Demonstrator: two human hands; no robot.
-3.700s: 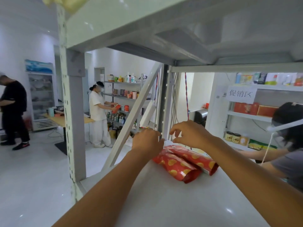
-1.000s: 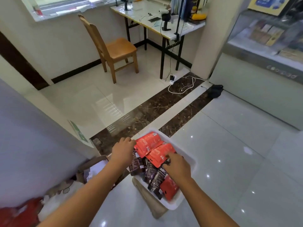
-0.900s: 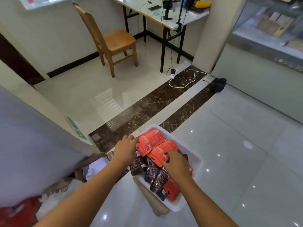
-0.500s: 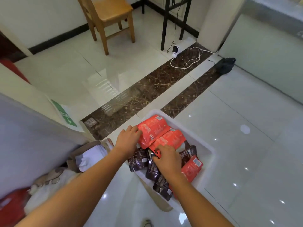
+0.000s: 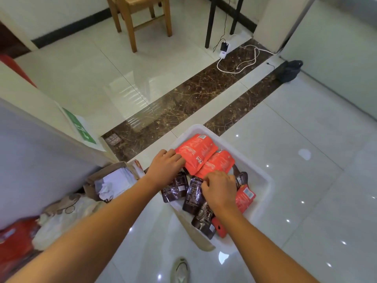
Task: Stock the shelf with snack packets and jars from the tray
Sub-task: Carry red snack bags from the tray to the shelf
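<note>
Over the white plastic tray (image 5: 265,180), your left hand (image 5: 165,166) grips the far red foil packet (image 5: 196,153), right hand (image 5: 220,190) the near red foil packet (image 5: 219,163); most remain.

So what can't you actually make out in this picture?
All in the head view.
Print on the orange packets: too small to read.
Whether the left hand and right hand grip packets: curled fingers hide the contact.
Floor of the tray, any jars: covered by packets.
Top of the chair: cut off by the upper edge.
Shelf: out of frame.
</note>
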